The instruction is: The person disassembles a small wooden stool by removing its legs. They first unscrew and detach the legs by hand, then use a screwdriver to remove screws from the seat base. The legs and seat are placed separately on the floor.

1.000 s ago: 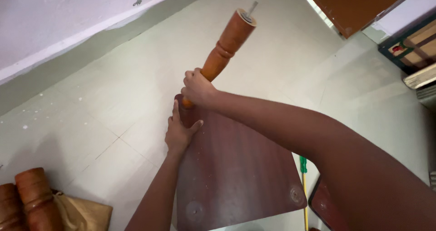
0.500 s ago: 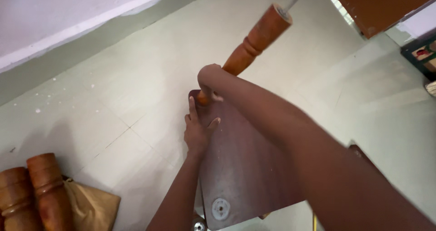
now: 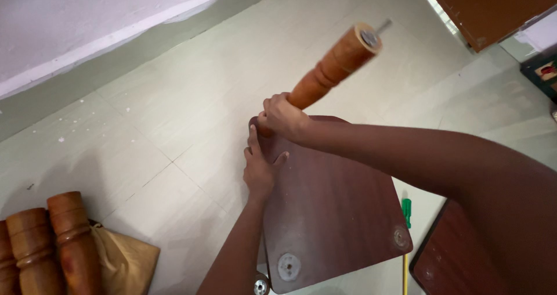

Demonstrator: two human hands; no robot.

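On a pale tiled floor (image 3: 174,98), your left hand (image 3: 261,167) presses flat, fingers spread, on a dark reddish-brown wooden board (image 3: 331,214), while your right hand (image 3: 284,118) grips a turned orange-brown wooden leg (image 3: 336,60) at the board's far corner.

The turned leg (image 3: 333,60) is orange-brown wood with a smooth, slightly satin varnish, and a thin grey metal bolt (image 3: 383,26) juts from its end. The board (image 3: 331,208) is dark reddish-brown wood laminate, smooth with a dull sheen, set with round grey metal fittings (image 3: 289,266). The spare legs (image 3: 52,243) look like the same varnished wood. The floor (image 3: 174,109) is pale matt tile, lightly speckled.
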